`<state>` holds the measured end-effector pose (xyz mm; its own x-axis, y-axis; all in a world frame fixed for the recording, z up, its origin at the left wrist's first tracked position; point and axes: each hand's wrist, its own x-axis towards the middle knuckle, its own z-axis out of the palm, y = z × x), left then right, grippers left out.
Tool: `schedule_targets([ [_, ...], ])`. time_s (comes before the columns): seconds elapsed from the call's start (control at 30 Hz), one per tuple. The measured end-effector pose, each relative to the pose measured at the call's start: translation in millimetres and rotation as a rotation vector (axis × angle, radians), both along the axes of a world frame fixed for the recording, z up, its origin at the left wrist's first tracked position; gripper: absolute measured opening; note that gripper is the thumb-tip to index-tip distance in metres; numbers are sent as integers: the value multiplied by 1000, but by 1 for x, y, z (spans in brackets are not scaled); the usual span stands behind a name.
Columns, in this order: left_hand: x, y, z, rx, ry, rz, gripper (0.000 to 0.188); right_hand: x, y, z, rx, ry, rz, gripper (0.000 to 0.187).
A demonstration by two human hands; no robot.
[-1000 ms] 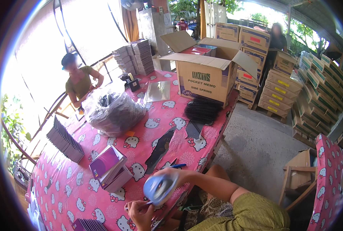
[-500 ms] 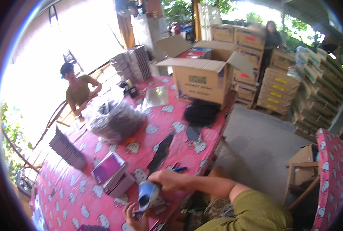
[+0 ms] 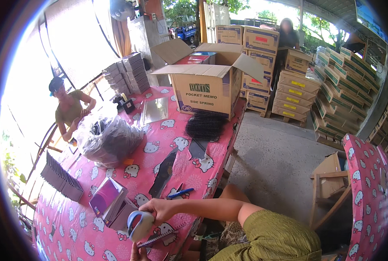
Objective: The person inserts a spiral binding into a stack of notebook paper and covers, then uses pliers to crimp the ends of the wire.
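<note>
My right hand (image 3: 160, 210), at the near edge of the table, is closed round a rounded blue-and-white handheld tool (image 3: 141, 226) with an open loop; its exact kind I cannot make out. Just below the tool lies a thin spiral notebook (image 3: 159, 237), its dark coil sticking out past one end. My left hand (image 3: 139, 253) pinches the notebook's near left end; the lower part of this hand is cut off by the frame. Left of the tool, a short stack of purple-covered notebooks (image 3: 110, 202) rests on the table.
A blue pen (image 3: 181, 193) and a pile of black spiral coils (image 3: 206, 125) lie on the pink tablecloth (image 3: 152, 163). Farther off are a plastic bag (image 3: 109, 137), a row of notebooks (image 3: 62, 179) and an open carton (image 3: 204, 93). A co-worker (image 3: 70, 104) sits across the table.
My view has shifted, so the scene sits farther left. The tool has turned in my right hand, and its blue loop now shows. My left hand stays at the notebook.
</note>
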<state>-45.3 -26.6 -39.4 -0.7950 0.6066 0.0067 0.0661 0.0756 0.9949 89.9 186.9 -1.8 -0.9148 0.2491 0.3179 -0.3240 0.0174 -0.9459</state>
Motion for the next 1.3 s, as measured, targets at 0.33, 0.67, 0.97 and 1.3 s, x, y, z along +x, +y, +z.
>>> schedule_targets([
  [0.33,-7,-1,-3,16,-29,-18,36,8,-1,10,715,-289,-386,39],
  [0.67,0,4,-5,41,-55,-89,35,73,117,-24,987,-736,-1209,38],
  [0.97,14,8,-12,89,-82,-133,32,26,-60,59,1001,-747,-6,38],
  [1.3,13,3,-16,139,-97,-172,31,2,-73,20,1241,-592,-257,35],
])
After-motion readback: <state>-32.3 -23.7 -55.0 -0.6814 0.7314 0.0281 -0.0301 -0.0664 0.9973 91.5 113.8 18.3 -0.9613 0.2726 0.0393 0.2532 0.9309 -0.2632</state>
